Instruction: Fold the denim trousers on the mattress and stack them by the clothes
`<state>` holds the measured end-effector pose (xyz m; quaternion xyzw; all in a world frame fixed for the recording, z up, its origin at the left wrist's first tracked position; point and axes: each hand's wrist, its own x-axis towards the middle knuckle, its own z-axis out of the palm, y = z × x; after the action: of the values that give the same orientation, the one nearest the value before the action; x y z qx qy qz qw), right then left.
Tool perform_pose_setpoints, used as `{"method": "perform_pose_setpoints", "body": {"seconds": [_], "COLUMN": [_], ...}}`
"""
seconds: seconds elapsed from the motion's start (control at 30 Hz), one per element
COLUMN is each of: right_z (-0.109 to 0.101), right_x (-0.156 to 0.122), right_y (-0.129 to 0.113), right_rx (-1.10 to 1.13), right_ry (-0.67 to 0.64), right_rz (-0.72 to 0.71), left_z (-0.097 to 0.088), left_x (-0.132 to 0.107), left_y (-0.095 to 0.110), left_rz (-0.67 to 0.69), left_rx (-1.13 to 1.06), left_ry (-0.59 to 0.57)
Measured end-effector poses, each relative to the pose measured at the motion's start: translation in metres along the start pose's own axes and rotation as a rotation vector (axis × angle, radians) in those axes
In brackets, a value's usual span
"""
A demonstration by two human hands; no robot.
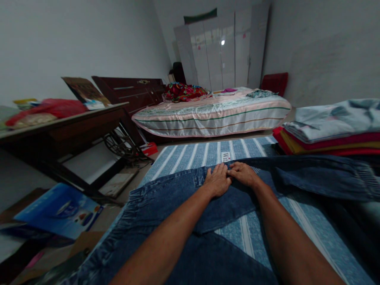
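Dark blue jeans (169,198) lie spread over a blue-and-white striped sheet (190,155), with the gathered waist at the left and one leg stretching to the right. My left hand (217,180) rests on the far edge of the denim, fingers extended and palm down. Close beside it, my right hand (242,173) touches the same leg, its fingers bent toward the left hand's fingertips. Whether the right fingers pinch the cloth is hard to make out. The lower part of the jeans is partly hidden under my forearms.
A stack of folded clothes (329,126) sits at the right. Beyond the striped sheet stands a bed (213,114) with a red floral bundle (185,92). At the left are a table (68,120) with bags on it and a blue box (62,211) below.
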<state>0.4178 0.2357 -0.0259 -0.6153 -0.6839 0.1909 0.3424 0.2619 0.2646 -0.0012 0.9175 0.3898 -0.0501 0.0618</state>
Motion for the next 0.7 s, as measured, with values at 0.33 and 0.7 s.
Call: {"method": "perform_pose_setpoints", "body": {"seconds": [0.33, 0.7], "right_z": [-0.0004, 0.0013], "right_x": [0.0002, 0.0014], "right_y": [-0.0011, 0.0010], "right_rx": [0.002, -0.001], "right_ry": [-0.009, 0.001], "right_rz": [-0.014, 0.006], "left_z": [-0.0019, -0.0035], "left_x": [-0.0007, -0.0012], "left_y": [0.0007, 0.0018], "left_rz": [0.001, -0.008], "left_rx": [0.007, -0.004], "left_ry": [-0.015, -0.031]}}
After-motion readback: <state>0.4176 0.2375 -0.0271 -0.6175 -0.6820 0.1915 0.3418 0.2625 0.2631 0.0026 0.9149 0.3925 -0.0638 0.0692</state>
